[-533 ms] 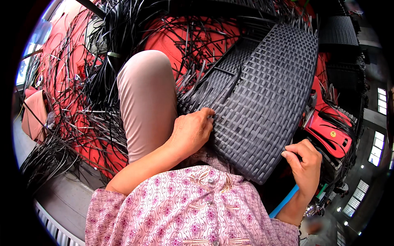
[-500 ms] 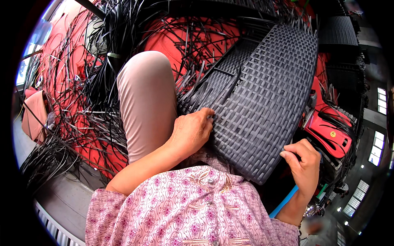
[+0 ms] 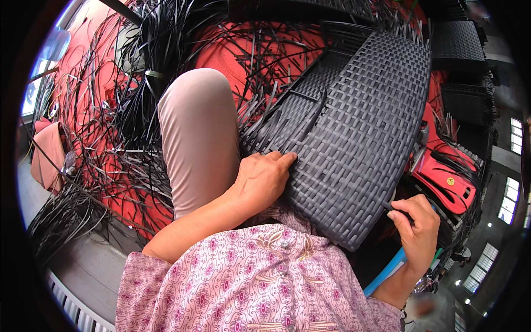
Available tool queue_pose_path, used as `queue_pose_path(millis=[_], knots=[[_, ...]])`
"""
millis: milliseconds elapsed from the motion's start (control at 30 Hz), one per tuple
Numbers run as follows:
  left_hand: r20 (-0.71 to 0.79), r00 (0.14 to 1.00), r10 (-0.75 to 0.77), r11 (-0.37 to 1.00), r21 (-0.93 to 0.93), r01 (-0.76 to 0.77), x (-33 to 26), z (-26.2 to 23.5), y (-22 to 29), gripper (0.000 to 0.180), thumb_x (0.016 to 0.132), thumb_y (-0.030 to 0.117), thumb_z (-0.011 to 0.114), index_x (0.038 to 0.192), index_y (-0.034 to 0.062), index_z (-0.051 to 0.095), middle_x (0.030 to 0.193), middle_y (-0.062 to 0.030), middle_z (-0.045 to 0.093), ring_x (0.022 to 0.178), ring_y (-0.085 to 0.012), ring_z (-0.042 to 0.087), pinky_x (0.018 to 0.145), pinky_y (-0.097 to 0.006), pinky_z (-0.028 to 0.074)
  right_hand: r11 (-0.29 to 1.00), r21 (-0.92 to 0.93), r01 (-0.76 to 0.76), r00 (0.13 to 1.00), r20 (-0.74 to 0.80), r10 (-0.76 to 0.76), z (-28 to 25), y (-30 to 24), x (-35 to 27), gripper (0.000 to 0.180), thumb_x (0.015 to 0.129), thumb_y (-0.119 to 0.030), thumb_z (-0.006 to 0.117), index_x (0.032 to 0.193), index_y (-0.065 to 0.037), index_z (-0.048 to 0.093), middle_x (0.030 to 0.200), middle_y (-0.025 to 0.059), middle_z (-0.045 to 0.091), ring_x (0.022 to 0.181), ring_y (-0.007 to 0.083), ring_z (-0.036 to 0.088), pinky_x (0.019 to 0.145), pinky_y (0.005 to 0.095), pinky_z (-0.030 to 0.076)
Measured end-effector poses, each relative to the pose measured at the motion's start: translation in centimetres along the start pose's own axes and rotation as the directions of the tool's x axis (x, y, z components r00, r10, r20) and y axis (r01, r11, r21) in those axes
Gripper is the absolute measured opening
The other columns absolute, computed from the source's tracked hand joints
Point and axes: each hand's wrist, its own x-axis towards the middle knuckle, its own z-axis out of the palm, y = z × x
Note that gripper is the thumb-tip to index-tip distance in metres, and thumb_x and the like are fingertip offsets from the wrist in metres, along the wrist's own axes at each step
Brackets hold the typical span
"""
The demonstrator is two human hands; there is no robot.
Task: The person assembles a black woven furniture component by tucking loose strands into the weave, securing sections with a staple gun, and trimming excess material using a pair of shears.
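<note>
A dark grey woven rattan panel (image 3: 359, 127) lies slanted over my lap, its narrow end toward me. Past its right edge, my right hand (image 3: 416, 227) pinches a short dark strip end (image 3: 387, 205) between thumb and forefinger. At the panel's left side rests my left hand (image 3: 264, 180), fingers bent together against the weave. Its fingertips are partly hidden, so what they grip does not show. Left of the weave, loose strands (image 3: 276, 130) run out beside a thin black frame bar (image 3: 304, 96).
A large tangle of black strips (image 3: 146, 94) spreads over red material (image 3: 229, 47) ahead and left. My raised knee (image 3: 196, 110) stands left of the panel. A red plastic seat-like piece (image 3: 445, 182) lies right. Further woven pieces (image 3: 456, 41) stand far right; a pinkish bag (image 3: 47, 157) sits far left.
My right hand has moved outward, right and slightly down, and more of the strip shows between it and the panel edge. My left hand has shifted slightly right along the weave.
</note>
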Motion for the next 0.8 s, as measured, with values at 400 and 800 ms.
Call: queue_pose_path(millis=[400,800], knots=[[0.038,0.995,0.091,0.972,0.214,-0.097,-0.2,0.5,0.4,0.044,0.085,0.008,0.059,0.129,0.0066,0.066,0.087,-0.0096,0.066,0.077,-0.0299,0.068,0.077,-0.042,0.053,0.999,0.044,-0.023,1.0,0.021,0.022,0.3,0.2,0.2,0.019,0.075,0.002,0.082,0.091,0.001,0.072,0.077,0.0103,0.063,0.065,0.023,0.061,0.058,0.0339,0.045],[-0.105,0.98,-0.172,0.981,-0.106,0.161,0.4,-0.4,-1.3,0.024,0.096,0.013,0.061,0.116,0.0038,0.07,0.104,-0.0178,0.075,0.093,-0.037,0.072,0.08,-0.048,0.058,0.999,0.048,0.003,1.0,0.024,-0.004,0.8,-0.3,0.6,0.023,0.072,-0.001,0.084,0.093,0.0,0.072,0.078,0.0101,0.063,0.067,0.0243,0.062,0.058,0.0351,0.046]])
